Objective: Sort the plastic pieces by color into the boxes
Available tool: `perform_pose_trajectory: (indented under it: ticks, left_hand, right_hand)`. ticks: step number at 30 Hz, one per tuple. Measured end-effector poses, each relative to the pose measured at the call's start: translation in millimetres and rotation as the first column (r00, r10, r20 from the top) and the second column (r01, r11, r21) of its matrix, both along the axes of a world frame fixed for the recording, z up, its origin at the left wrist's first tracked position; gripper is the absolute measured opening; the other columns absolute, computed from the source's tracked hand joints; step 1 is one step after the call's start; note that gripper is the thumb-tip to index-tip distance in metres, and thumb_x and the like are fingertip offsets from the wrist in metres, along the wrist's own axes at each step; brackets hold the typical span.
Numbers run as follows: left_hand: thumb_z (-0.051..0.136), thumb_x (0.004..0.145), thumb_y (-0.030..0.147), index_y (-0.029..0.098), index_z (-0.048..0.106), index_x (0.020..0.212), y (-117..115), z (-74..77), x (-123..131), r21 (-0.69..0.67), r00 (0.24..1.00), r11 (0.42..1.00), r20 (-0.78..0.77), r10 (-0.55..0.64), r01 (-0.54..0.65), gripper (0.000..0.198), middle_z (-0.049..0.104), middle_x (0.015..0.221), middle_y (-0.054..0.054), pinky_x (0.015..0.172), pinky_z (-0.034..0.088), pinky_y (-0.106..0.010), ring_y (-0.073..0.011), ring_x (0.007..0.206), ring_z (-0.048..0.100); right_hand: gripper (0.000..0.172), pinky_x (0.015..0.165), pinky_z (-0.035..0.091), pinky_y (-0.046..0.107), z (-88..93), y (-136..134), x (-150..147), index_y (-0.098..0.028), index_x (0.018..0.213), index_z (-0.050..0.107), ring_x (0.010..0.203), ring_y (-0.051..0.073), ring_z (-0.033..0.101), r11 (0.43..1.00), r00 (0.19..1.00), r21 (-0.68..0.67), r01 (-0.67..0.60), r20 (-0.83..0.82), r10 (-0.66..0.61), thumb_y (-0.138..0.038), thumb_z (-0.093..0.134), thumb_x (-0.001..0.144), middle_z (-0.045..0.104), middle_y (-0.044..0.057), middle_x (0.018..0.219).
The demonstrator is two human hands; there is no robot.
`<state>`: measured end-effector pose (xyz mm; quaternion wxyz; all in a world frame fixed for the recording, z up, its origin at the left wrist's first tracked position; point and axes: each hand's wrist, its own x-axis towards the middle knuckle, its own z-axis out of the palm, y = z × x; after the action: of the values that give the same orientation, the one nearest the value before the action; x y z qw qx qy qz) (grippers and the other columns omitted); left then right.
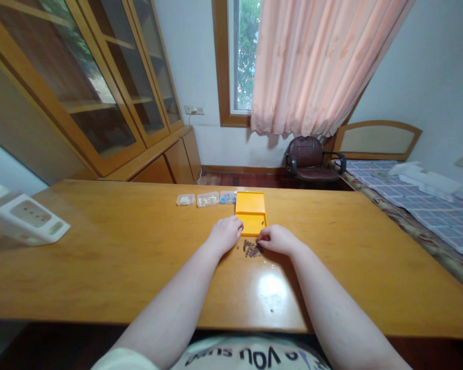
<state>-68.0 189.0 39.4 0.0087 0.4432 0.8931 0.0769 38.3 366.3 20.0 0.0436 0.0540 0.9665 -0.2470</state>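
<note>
An open yellow plastic box (pixel 250 202) lies on the table with its lid folded back; one small dark piece (pixel 262 223) is in its near half. At the box's left near edge, my left hand (pixel 226 232) has its fingers curled against the side, gripping it. A loose pile of small dark brown pieces (pixel 250 248), like beads, lies just in front of the box. My right hand (pixel 280 239) is at the pile's right side, thumb and fingers pinched together. Whatever is between those fingertips is too small to make out.
Left of the box stand three small clear trays: one with blue pieces (pixel 227 197), another with cream pieces (pixel 208 200), the third with pale pieces (pixel 185 199). A stray dark piece (pixel 272 310) lies near the table's front edge. A white appliance (pixel 31 218) stands far left.
</note>
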Motion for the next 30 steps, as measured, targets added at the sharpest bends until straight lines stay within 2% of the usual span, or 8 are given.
perform_pose_trajectory:
  ticks: [3, 8, 13, 20, 24, 26, 28, 30]
  left_hand:
    - [0.048, 0.086, 0.027, 0.022, 0.065, 0.098, -4, 4.5, -1, -0.004, 1.000, 1.000, 0.012, -0.002, 0.002, 0.022, 0.064, 0.104, -0.007, 0.082, 0.046, -0.029, -0.0199, 0.092, 0.061]
    - [0.064, 0.072, 0.034, 0.023, 0.067, 0.082, -8, 2.8, 3, -0.190, 0.984, 0.979, 0.173, -0.038, 0.071, 0.015, 0.068, 0.086, -0.005, 0.072, 0.048, -0.027, -0.0211, 0.082, 0.064]
    - [0.059, 0.075, 0.029, 0.020, 0.069, 0.082, -4, -3.2, 7, -0.263, 0.984, 0.964, 0.175, 0.003, 0.044, 0.015, 0.071, 0.088, -0.009, 0.070, 0.049, -0.031, -0.0247, 0.080, 0.065]
    - [0.056, 0.077, 0.029, 0.018, 0.069, 0.081, -3, -2.0, 5, -0.277, 0.981, 0.960, 0.194, 0.008, 0.047, 0.017, 0.070, 0.085, -0.010, 0.070, 0.049, -0.029, -0.0232, 0.078, 0.065]
    - [0.053, 0.079, 0.029, 0.018, 0.069, 0.082, -3, -4.5, 5, -0.258, 0.980, 0.964, 0.197, -0.009, 0.061, 0.019, 0.070, 0.085, -0.010, 0.071, 0.048, -0.029, -0.0227, 0.077, 0.065]
    - [0.052, 0.080, 0.031, 0.018, 0.068, 0.082, -3, -6.7, 4, -0.240, 0.982, 0.969, 0.191, -0.012, 0.059, 0.021, 0.070, 0.086, -0.011, 0.071, 0.048, -0.030, -0.0237, 0.078, 0.065]
    - [0.052, 0.080, 0.033, 0.018, 0.067, 0.083, -5, -8.5, 3, -0.223, 0.982, 0.973, 0.189, -0.011, 0.054, 0.021, 0.070, 0.087, -0.011, 0.070, 0.048, -0.031, -0.0242, 0.078, 0.065]
    - [0.055, 0.078, 0.035, 0.019, 0.067, 0.082, -7, -9.0, 0, -0.219, 0.980, 0.974, 0.197, -0.010, 0.054, 0.020, 0.070, 0.086, -0.009, 0.068, 0.048, -0.030, -0.0237, 0.077, 0.065]
  right_hand:
    - [0.015, 0.054, 0.035, 0.022, -0.5, -1, 0, -0.024, 0.080, 0.073, 0.059, 0.012, 0.057, 1.000, 1.000, -0.023, 0.003, 0.012, -0.003, -0.025, 0.060, 0.072, 0.069, 0.000, 0.070]
    - [0.014, 0.053, 0.035, 0.022, -1.0, -1, -1, -0.026, 0.079, 0.074, 0.060, 0.013, 0.058, 1.000, 0.999, 0.005, -0.009, 0.041, 0.009, -0.026, 0.065, 0.068, 0.070, -0.001, 0.071]
    - [0.015, 0.055, 0.035, 0.023, -1.3, -3, -2, -0.028, 0.076, 0.075, 0.063, 0.015, 0.059, 0.995, 1.000, 0.101, -0.012, 0.020, 0.010, -0.024, 0.062, 0.069, 0.071, 0.000, 0.073]
    - [0.012, 0.055, 0.032, 0.023, -1.2, -3, -2, -0.024, 0.076, 0.072, 0.062, 0.014, 0.057, 0.995, 0.999, 0.093, 0.030, -0.041, -0.026, -0.026, 0.061, 0.074, 0.069, 0.002, 0.071]
    - [0.021, 0.057, 0.033, 0.023, -2.2, 2, -4, -0.024, 0.091, 0.070, 0.062, 0.013, 0.055, 0.979, 0.963, 0.059, 0.196, -0.198, -0.181, -0.034, 0.054, 0.083, 0.067, 0.002, 0.071]
    - [0.027, 0.057, 0.032, 0.023, -2.1, 4, -4, -0.023, 0.101, 0.068, 0.060, 0.013, 0.053, 0.969, 0.949, 0.052, 0.243, -0.218, -0.227, -0.038, 0.052, 0.085, 0.066, 0.002, 0.070]
    - [0.027, 0.055, 0.032, 0.022, -1.7, 5, -3, -0.022, 0.101, 0.068, 0.059, 0.013, 0.052, 0.975, 0.960, 0.049, 0.216, -0.193, -0.203, -0.038, 0.053, 0.085, 0.065, 0.001, 0.069]
    - [0.020, 0.054, 0.031, 0.022, -1.3, 6, -2, -0.023, 0.091, 0.070, 0.059, 0.012, 0.053, 0.990, 0.983, 0.040, 0.133, -0.131, -0.126, -0.034, 0.056, 0.081, 0.065, 0.001, 0.069]
